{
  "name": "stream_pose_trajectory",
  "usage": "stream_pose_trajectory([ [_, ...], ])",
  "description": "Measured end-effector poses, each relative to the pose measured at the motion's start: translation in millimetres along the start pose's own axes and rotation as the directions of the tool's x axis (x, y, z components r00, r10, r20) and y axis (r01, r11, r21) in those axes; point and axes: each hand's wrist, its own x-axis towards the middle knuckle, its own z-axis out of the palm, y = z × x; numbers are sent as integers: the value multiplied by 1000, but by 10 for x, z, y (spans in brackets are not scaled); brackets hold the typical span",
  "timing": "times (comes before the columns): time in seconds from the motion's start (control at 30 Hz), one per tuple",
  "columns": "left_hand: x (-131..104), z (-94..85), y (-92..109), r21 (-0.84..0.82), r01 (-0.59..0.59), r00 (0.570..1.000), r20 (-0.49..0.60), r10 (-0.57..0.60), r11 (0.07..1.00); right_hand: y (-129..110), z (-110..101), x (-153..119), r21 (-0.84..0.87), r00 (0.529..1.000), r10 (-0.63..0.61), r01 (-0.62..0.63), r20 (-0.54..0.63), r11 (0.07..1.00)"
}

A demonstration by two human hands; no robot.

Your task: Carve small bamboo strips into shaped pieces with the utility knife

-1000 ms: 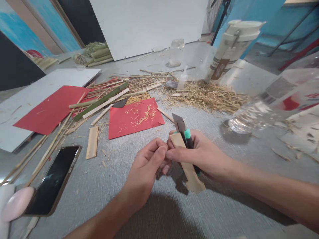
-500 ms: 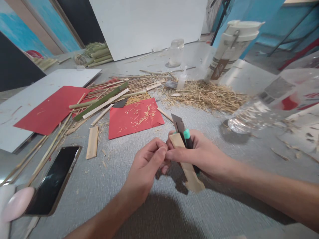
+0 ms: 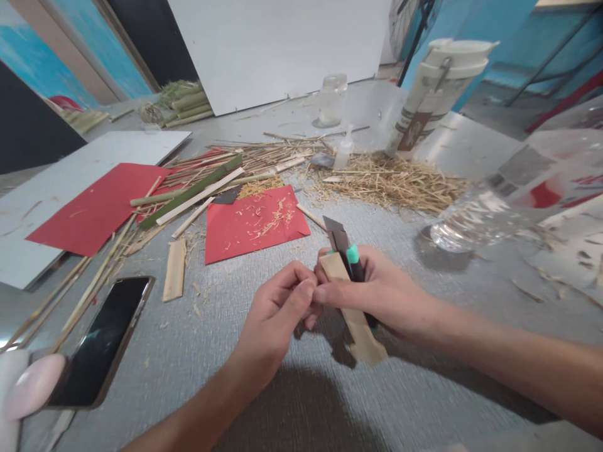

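Observation:
My right hand (image 3: pixel 377 289) is wrapped round a utility knife (image 3: pixel 357 262) with a black and green handle and a wide grey blade pointing up and away. The same hand pins a flat pale wooden piece (image 3: pixel 358 329) under its thumb, with a notched lower end. My left hand (image 3: pixel 282 301) is closed in a pinch, its thumb and fingertips touching the fingertips of my right hand. Whatever lies between the left fingertips is hidden. Beyond both hands lies a red card (image 3: pixel 235 235) strewn with pale shavings.
A phone (image 3: pixel 103 342) and a short wood strip (image 3: pixel 174 271) lie left. Sticks, a green strip (image 3: pixel 193 191) and another red sheet (image 3: pixel 98 204) are further back. Straw (image 3: pixel 400 182), a jar (image 3: pixel 332 100), a tumbler (image 3: pixel 436 94) and a water bottle (image 3: pixel 490 207) stand or lie behind and right.

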Motion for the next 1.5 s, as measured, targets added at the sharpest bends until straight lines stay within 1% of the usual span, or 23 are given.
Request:
stream_pose_trajectory([
  [0.17, 8, 8, 9, -11, -9, 1000, 6, 9, 1000, -9, 3, 4, 37, 1000, -10, 9, 17, 999],
  [0.43, -7, -3, -4, -5, -20, 1000, 21, 20, 1000, -16, 22, 3, 48, 1000, -19, 18, 15, 999],
  [0.6, -15, -16, -7, 3, -18, 999, 27, 18, 1000, -29, 26, 2, 67, 999, -19, 17, 29, 998],
  [0.67, -14, -11, -3, -4, 1, 1000, 26, -1, 1000, -34, 24, -2, 65, 1000, -9, 7, 30, 998],
  [0.8, -13, 22, -3, -61, 70, 997, 14, -70, 996, -50, 26, -7, 37, 999, 43, -43, -1, 998],
  [0.93, -5, 55, -17, -150, 91, 996, 16, -89, 985, -71, 42, -2, 68, 996, 86, -84, -24, 994],
  [1.03, 5, 62, -26, -187, 104, 995, 10, -104, 977, -74, 51, 1, 85, 995, 95, -92, -33, 992],
  [1.17, 11, 66, -24, -204, 104, 994, 7, -105, 973, -71, 48, 0, 92, 995, 92, -89, -27, 992],
  [1.33, 3, 74, -12, -184, 99, 995, 3, -100, 978, -81, 46, 0, 76, 995, 97, -95, -31, 993],
  [1.5, 0, 62, -21, -208, 105, 994, 36, -99, 973, -87, 54, -9, 99, 994, 105, -101, -36, 990],
])
